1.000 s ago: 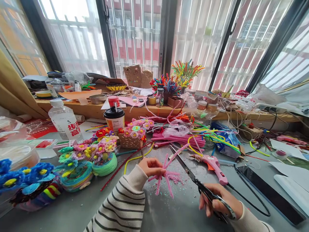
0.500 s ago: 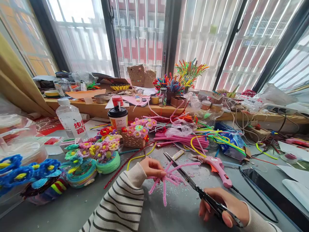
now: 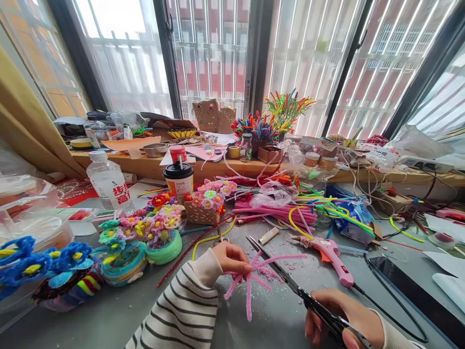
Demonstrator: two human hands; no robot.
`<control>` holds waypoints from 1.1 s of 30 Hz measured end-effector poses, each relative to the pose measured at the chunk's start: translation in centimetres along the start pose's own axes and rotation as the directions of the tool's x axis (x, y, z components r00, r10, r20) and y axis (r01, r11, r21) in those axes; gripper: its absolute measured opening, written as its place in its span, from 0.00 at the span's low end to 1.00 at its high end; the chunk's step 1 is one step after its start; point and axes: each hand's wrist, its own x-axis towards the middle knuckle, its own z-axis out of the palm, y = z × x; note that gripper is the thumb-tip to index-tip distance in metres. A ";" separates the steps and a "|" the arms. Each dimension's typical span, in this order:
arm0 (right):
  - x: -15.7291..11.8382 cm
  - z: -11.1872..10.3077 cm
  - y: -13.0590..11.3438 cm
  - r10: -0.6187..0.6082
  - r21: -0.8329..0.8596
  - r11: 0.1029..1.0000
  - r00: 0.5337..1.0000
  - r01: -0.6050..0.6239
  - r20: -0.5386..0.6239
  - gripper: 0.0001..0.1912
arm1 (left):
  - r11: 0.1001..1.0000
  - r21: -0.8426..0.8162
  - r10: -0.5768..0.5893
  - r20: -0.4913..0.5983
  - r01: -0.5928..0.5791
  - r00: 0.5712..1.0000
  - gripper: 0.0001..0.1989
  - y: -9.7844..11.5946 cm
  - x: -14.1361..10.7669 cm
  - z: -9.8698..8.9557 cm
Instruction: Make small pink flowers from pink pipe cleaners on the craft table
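Between thumb and fingertips, my left hand [image 3: 232, 258] pinches the middle of a bunch of pink pipe cleaners [image 3: 249, 295], whose arms spread out like a star. My right hand [image 3: 339, 312] grips a pair of black-handled scissors [image 3: 286, 276] by the handles. Their blades point up and left, crossing one long pink arm near my left hand. Whether the blades touch that arm I cannot tell. Pink fuzz clippings [image 3: 268, 273] and glittery bits lie on the grey table [image 3: 276, 322] behind and below the bunch.
A pink glue gun [image 3: 332, 254] with a black cord lies right of the scissors, near a dark phone-like slab [image 3: 417, 291]. Pipe-cleaner flower pots [image 3: 163, 247] stand at left. Behind are a lidded cup [image 3: 178, 182], a water bottle [image 3: 109, 182] and bundled pink pipe cleaners [image 3: 274, 213].
The view has shifted slightly. My right hand and the scissors sit a little lower and further right. My left hand still pinches the pink bunch.
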 end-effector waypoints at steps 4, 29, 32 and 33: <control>-0.1 -0.1 -0.1 0.005 0.018 1.000 1.000 -0.005 0.015 0.31 | 0.999 0.046 -0.029 0.018 0.029 0.999 0.07 0.2 -0.1 0.0; 0.0 1.0 0.3 0.007 0.225 0.974 1.000 -0.013 0.024 0.27 | 0.991 0.111 -0.093 0.148 0.077 0.985 0.10 -0.4 0.1 -0.7; 0.0 1.1 0.8 -0.025 0.216 0.976 0.999 0.029 -0.022 0.27 | 0.993 0.095 -0.087 0.141 0.074 0.986 0.10 -0.3 0.0 -0.6; 0.0 1.1 0.9 -0.031 0.208 0.977 0.999 0.039 -0.042 0.27 | 0.994 0.087 -0.081 0.139 0.070 0.987 0.10 -0.3 0.0 -0.6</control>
